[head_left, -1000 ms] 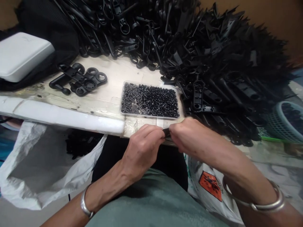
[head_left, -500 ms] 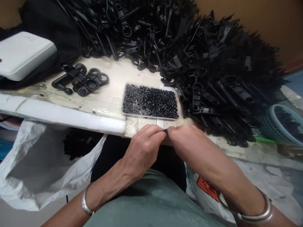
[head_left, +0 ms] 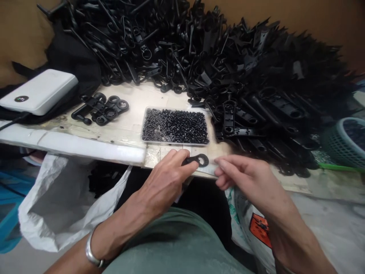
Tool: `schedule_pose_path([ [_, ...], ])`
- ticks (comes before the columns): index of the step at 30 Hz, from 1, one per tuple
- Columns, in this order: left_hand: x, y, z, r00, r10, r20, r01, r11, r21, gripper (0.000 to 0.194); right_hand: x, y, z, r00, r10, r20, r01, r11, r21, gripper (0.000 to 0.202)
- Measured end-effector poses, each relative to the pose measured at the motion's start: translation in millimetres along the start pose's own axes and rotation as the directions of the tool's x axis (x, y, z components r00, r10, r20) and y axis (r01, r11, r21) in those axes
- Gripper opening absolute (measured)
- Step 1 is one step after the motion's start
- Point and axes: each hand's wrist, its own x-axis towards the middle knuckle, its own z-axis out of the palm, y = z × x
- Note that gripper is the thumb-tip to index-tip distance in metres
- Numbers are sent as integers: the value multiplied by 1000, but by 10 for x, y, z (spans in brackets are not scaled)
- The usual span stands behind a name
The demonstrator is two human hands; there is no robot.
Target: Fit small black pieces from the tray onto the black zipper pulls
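My left hand [head_left: 171,173] is closed on a black plastic part with a ring-shaped end [head_left: 202,160], at the front edge of the table. The ring sticks out to the right past my fingertips; the rest is hidden under my hand. A short gap to the right, my right hand [head_left: 242,173] has its thumb and fingers pinched together. Whether something small sits in that pinch I cannot make out. Just beyond both hands lies a clear shallow tray [head_left: 175,143], filled with small metallic bits on its left and small black pieces on its right.
Black plastic parts are heaped [head_left: 176,45] along the back and right. Several similar parts [head_left: 101,108] lie at left, near a white power bank [head_left: 42,91]. An open white sack [head_left: 65,205] hangs below the edge. A green basket [head_left: 343,142] stands far right.
My right hand has come away from my left hand and moved to the right. The ring end of the black part now shows. The view has shifted slightly.
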Motion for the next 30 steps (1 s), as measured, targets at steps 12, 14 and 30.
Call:
schedule_pose_path([
  [12,-39,50,86,993,40,-112,-54,992,-118,42,-2,244,250,997,37,62,-71,675,734,43],
  [14,-56,45,90,993,74,-94,-82,994,-79,42,-6,252,252,997,54,53,-76,663,745,43],
  [30,-93,23,78,982,81,-174,-104,986,-131,31,25,287,256,993,63,97,-116,606,787,41],
])
